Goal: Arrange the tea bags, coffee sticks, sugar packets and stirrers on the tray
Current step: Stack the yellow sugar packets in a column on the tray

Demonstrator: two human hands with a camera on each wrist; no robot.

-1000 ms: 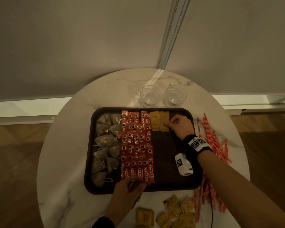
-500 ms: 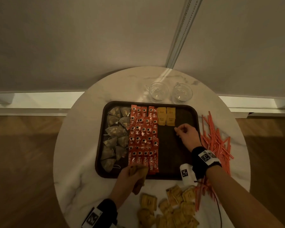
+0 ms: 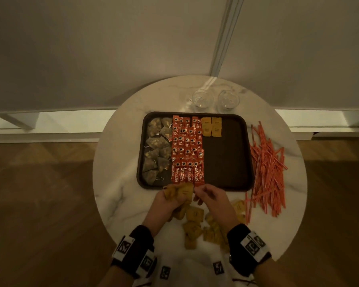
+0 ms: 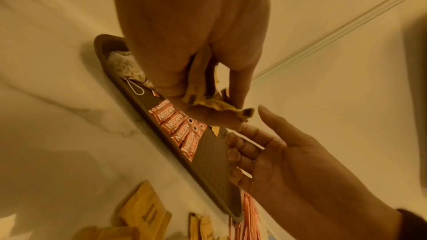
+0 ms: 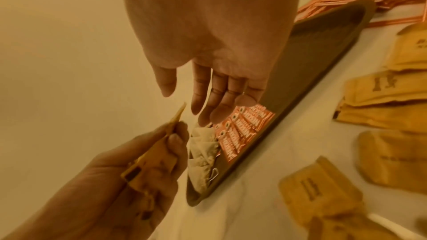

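A dark tray [image 3: 228, 162] on the round marble table holds tea bags [image 3: 157, 146] at the left, red coffee sticks [image 3: 187, 150] in the middle and two yellow sugar packets [image 3: 211, 126] at the back. My left hand [image 3: 168, 200] grips a bunch of sugar packets [image 3: 179, 191] just in front of the tray's near edge. My right hand [image 3: 210, 198] is beside it, fingers relaxed and empty, their tips close to the held packets [image 5: 161, 147]. In the left wrist view the bunch of packets [image 4: 208, 101] sits between thumb and fingers.
Loose sugar packets [image 3: 195, 222] lie on the table in front of the tray. A pile of orange stirrers [image 3: 266, 168] is to the tray's right. Two glasses [image 3: 202, 99] stand behind it. The table's near edge is under my wrists.
My right hand has drawn back from the two sugar packets at the tray's rear to the left hand at the near edge. The left hand has lifted its packets slightly.
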